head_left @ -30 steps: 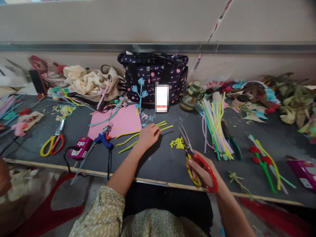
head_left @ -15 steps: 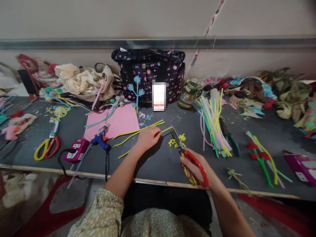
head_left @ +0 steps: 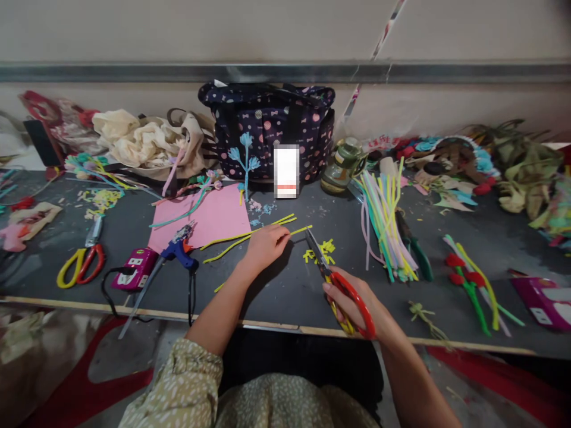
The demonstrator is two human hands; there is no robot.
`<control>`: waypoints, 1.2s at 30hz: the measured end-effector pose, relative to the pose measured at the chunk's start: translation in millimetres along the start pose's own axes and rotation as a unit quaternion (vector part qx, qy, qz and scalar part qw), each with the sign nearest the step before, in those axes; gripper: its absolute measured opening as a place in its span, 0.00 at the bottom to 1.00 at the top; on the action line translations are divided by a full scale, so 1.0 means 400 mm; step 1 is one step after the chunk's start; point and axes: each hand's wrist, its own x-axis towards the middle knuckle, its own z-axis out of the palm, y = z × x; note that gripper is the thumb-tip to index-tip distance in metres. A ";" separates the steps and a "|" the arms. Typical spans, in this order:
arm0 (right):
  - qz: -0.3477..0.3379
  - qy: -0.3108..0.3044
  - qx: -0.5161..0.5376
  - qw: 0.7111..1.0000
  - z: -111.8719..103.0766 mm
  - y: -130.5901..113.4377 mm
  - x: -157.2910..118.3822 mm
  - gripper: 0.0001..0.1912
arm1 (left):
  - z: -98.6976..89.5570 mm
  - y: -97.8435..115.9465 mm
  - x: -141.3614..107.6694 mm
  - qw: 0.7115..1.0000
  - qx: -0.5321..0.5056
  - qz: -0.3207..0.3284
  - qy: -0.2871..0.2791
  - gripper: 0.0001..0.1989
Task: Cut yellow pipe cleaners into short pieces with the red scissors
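Observation:
Between its fingertips my left hand (head_left: 266,246) pinches a yellow pipe cleaner (head_left: 301,229), whose end points right toward the scissors. My right hand (head_left: 352,297) is wrapped round the red and yellow handles of the scissors (head_left: 317,245); their blades point up and left, near the end of the pipe cleaner. Short yellow cut pieces (head_left: 328,249) lie beside the blades. More long yellow pipe cleaners (head_left: 226,248) rest on the dark table behind and left of my left hand.
A pink sheet (head_left: 218,208), a blue glue gun (head_left: 181,249) and second scissors (head_left: 93,238) lie left. A patterned bag (head_left: 267,128), a white card (head_left: 286,169) and a jar (head_left: 342,166) stand behind. A pipe cleaner bundle (head_left: 386,229) and red-green flowers (head_left: 466,285) are right.
The held yellow pipe cleaner reaches slightly farther right past the scissor tips. My left hand has shifted slightly up and left, and the whole view has moved a little.

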 end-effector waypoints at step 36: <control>0.013 0.010 -0.010 1.000 0.016 0.001 0.032 0.16 | 0.000 0.006 -0.003 0.997 -0.034 0.038 -0.055 0.12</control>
